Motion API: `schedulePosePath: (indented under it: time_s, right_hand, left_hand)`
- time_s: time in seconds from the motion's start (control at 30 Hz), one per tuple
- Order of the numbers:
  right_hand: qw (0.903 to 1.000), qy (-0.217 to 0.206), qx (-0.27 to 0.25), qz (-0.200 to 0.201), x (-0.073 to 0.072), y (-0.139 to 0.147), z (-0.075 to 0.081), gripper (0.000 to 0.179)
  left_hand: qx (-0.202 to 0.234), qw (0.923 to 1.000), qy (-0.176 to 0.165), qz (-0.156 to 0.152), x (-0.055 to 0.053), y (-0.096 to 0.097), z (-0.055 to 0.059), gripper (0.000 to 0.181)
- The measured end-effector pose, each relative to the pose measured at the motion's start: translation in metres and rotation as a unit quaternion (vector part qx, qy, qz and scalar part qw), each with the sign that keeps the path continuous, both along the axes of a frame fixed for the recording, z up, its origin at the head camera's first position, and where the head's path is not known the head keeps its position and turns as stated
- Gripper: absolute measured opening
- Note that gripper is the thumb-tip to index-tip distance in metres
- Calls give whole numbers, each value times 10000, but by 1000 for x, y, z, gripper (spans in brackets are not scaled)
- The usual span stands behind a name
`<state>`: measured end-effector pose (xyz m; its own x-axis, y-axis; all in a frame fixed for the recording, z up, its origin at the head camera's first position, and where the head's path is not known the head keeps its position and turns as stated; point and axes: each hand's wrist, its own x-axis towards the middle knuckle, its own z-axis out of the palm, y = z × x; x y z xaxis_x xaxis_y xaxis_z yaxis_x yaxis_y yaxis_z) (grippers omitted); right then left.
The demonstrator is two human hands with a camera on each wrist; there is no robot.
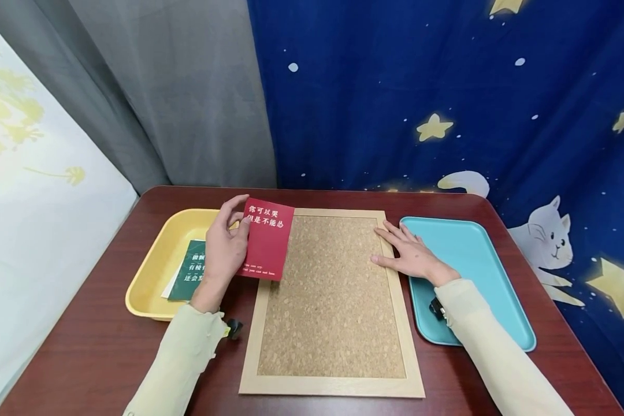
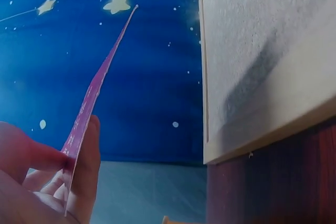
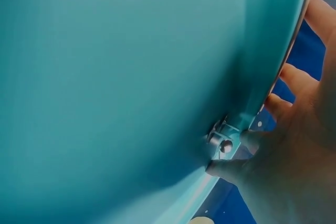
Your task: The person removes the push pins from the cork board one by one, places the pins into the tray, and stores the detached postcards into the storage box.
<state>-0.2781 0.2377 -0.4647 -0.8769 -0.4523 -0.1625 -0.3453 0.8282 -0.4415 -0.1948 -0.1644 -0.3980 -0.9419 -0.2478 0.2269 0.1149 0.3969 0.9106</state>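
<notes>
My left hand (image 1: 227,248) pinches a red card (image 1: 267,242) with white lettering by its left edge, thumb on the near face. The card is raised over the upper left part of a wood-framed cork board (image 1: 333,300). In the left wrist view the card (image 2: 86,108) appears nearly edge-on, apart from the board (image 2: 252,51). My right hand (image 1: 413,257) has its fingers spread, with thumb and forefinger resting on the board's right frame. Its other fingers reach over the edge of a blue tray (image 1: 478,248). Small shiny metal-and-clear pieces (image 3: 221,139) lie by the fingertips in the tray.
A yellow basin (image 1: 151,271) at the left holds a green card (image 1: 189,271) with white lettering and a white sheet partly under it. All stand on a dark red-brown table (image 1: 93,335). Curtains (image 1: 353,115) hang behind the table.
</notes>
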Motion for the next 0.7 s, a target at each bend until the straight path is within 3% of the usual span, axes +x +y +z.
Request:
schedulePosePath:
  time_s: [0.17,0.5,0.7]
  right_hand:
    - [10000,-10,14,20,0,0,1,87]
    - [10000,-35,-80,1,-1,-1,0,85]
    - [10000,-44,-56,1,0,0,-1,86]
  left_hand:
    - [131,9998,-117,80,2,-7,-1,48]
    - [-46,9994,-52,345,4,-18,1,47]
    - [89,9986,-323,409,7,-27,4,49]
